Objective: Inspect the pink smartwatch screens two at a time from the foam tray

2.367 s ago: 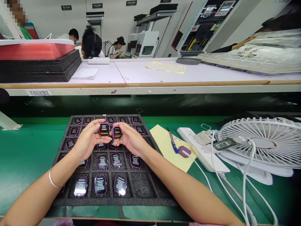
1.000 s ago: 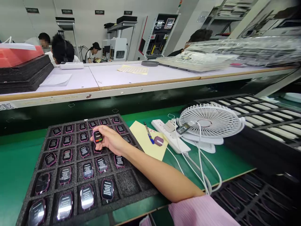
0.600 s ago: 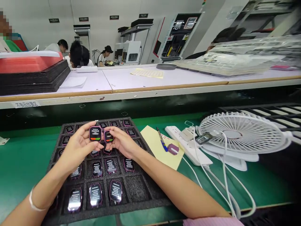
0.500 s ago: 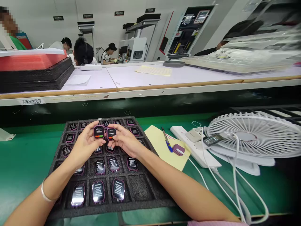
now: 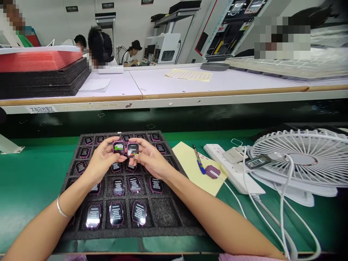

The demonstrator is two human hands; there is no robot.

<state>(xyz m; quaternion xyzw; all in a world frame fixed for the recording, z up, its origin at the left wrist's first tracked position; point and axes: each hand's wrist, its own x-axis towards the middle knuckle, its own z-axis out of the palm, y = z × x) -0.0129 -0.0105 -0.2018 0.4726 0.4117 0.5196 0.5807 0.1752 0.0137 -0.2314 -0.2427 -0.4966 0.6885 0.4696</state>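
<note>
Left watch (image 5: 118, 148): up over the tray's far half, screen facing us, green and white patches lit.
Right watch (image 5: 133, 149): just beside it, coloured bar along the screen's bottom; can't tell if the rims touch.
Left hand (image 5: 104, 161): pinching the left watch, index finger along the top edge, thumb under the bottom.
Right hand (image 5: 149, 157): pinching the right watch, index finger across the top, thumb by the lower corner.
Watch handling: we'd guess light and stiff — glass likely slick and scratch-prone, so take the purple frame by opposite edges, thumbs off the screen.
Forearms: slanting in from both lower corners, hands meeting over the tray; bracelet (image 5: 61, 206) on the left wrist, right forearm crossing the tray's near right side.
Foam tray (image 5: 130, 233): flat on the green worktop (image 5: 35, 174) — more watches (image 5: 116, 214) lie face up in its pockets, some hidden by our arms.
</note>
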